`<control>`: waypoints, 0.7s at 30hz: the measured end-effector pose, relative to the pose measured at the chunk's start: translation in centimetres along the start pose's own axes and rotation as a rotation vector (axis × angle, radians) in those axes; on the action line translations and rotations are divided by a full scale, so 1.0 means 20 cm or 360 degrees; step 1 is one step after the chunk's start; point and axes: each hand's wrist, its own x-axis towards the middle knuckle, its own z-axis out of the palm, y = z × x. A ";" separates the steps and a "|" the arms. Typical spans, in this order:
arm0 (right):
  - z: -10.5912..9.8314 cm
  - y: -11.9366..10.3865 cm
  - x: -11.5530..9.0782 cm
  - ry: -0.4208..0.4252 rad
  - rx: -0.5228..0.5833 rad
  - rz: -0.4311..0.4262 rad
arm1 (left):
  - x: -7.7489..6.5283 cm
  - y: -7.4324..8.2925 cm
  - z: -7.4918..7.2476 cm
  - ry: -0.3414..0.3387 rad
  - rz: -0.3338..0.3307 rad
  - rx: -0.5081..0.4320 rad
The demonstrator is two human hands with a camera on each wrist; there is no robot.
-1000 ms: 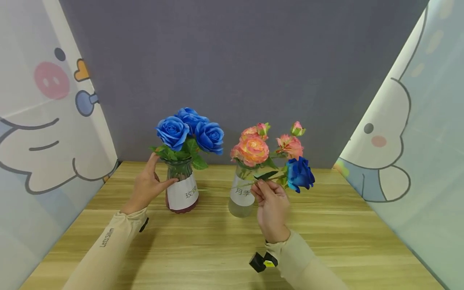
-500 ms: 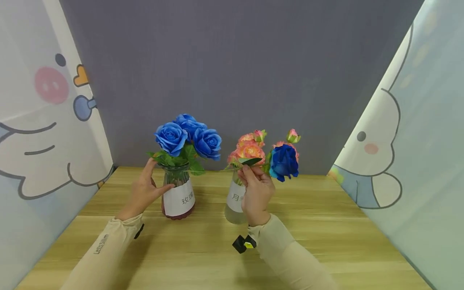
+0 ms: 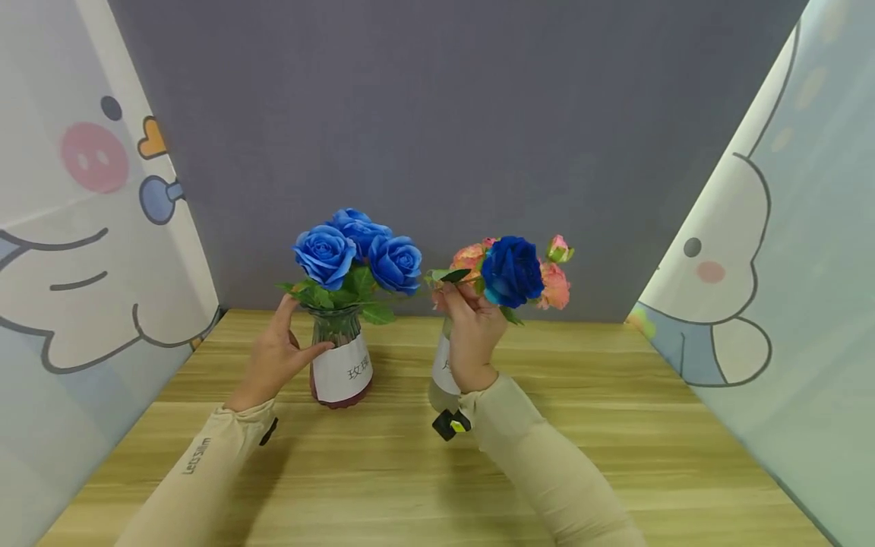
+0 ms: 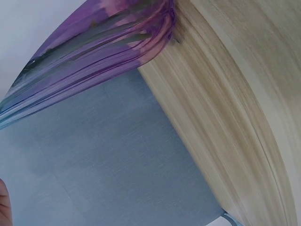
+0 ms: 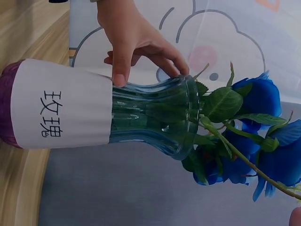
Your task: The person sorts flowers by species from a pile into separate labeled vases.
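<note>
My left hand (image 3: pixel 270 357) holds the left glass vase (image 3: pixel 336 328), thumb on its front and fingers at the neck. Purple-tinted at the bottom, this vase carries a white label (image 5: pixel 61 103) and several blue roses (image 3: pixel 324 257) with green leaves. My right hand (image 3: pixel 472 334) pinches the stem of a darker blue rose (image 3: pixel 513 271), bloom to the right. In the right wrist view that stem (image 5: pixel 254 167) slants toward the left vase's mouth; whether its end is inside cannot be told. The right hand partly hides a second vase (image 3: pixel 444 396) of pink-orange flowers (image 3: pixel 555 287).
Both vases stand on a wood-grain table (image 3: pixel 383 471). A dark grey panel (image 3: pixel 437 114) rises behind it. Pale curtains with cartoon animals hang at left (image 3: pixel 41 175) and right (image 3: pixel 813 266).
My right hand has moved left and up with the dark blue rose, which now covers part of the pink-orange flowers. The left hand has stayed at its vase.
</note>
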 end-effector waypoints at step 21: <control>0.23 0.04 0.07 -0.0309 -0.0512 0.0230 | 0.01 0.03 0.00 -0.0005 -0.0134 -0.0001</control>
